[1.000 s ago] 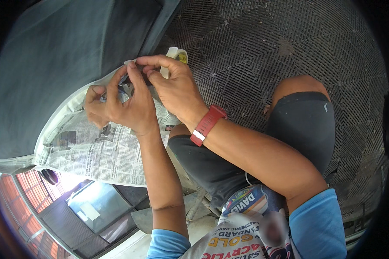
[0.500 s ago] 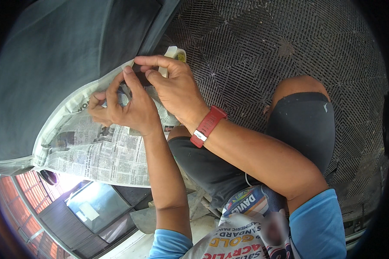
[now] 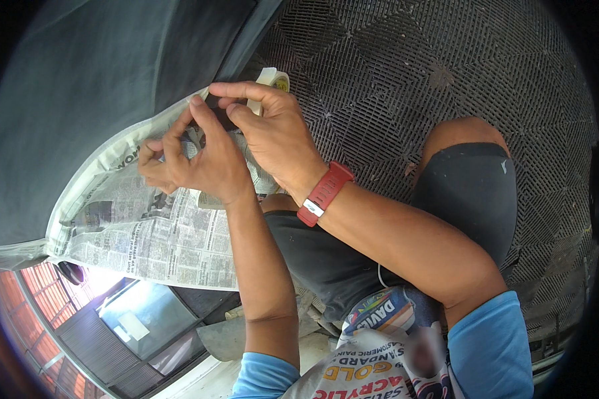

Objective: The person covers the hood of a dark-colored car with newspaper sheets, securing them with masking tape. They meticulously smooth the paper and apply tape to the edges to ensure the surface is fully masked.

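A pale strip of masking tape point(image 3: 106, 156) follows the curved edge of a dark grey vehicle panel point(image 3: 93, 86). Printed newspaper point(image 3: 146, 233) hangs from that strip. My left hand point(image 3: 203, 156) pinches the taped edge between thumb and forefinger, its other fingers curled over the paper. Beside it, my right hand point(image 3: 279, 133) has its forefinger stretched to the same spot on the tape, with thumb and remaining fingers bent in. A roll of masking tape point(image 3: 281, 81) shows just behind the right fingers; how they grip it is partly hidden.
Dark ridged floor matting point(image 3: 379, 73) spreads on the far and right sides. My bent knee point(image 3: 466, 173) is at the right. At the lower left are a window point(image 3: 143, 316) and an orange slatted structure point(image 3: 53, 299).
Both hands keep their places at the taped edge, with only slight finger shifts. The view has moved a little, and the tape roll shows slightly farther up and right.
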`<state>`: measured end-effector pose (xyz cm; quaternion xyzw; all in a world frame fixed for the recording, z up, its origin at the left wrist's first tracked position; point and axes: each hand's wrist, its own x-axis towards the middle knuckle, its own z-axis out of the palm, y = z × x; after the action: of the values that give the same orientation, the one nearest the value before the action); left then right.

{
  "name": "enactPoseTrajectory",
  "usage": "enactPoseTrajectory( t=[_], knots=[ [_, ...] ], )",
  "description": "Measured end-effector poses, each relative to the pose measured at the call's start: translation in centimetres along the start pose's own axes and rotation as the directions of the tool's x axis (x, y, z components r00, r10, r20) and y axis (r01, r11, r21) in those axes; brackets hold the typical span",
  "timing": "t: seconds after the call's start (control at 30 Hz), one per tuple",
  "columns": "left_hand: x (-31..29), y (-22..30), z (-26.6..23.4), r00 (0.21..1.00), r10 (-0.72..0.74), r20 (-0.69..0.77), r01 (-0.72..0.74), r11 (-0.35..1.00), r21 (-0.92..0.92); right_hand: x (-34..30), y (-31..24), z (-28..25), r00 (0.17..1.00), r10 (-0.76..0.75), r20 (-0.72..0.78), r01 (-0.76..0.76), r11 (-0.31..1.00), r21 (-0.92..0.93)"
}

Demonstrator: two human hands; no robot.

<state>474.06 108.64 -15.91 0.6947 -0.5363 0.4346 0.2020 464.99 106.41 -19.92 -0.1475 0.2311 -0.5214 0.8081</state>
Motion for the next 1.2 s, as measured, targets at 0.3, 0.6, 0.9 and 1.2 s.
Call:
enactPoseTrajectory(
  t=[0.3,0.6,0.9,1.2],
  knots=[
    [1.3,-0.6,-0.9,0.998,0.032,-0.059,-0.026,0.996,0.090,1.0,-0.5,0.3,0.997,-0.049,-0.062,0.042,0.993,-0.110],
    [0.4,-3.7,-2.5,0.992,0.123,-0.035,-0.121,0.991,0.057,2.2,-0.4,1.8,0.971,-0.168,-0.170,0.119,0.957,-0.266],
    [0.7,-3.5,-0.9,0.994,0.078,-0.077,-0.069,0.991,0.115,0.2,-1.3,1.0,0.965,-0.260,-0.029,0.207,0.826,-0.525],
    [-3.0,-1.1,-5.9,0.617,-0.328,0.715,0.782,0.355,-0.512,-3.0,-2.6,-2.4,0.878,-0.048,0.477,0.422,0.551,-0.720]
  ],
)
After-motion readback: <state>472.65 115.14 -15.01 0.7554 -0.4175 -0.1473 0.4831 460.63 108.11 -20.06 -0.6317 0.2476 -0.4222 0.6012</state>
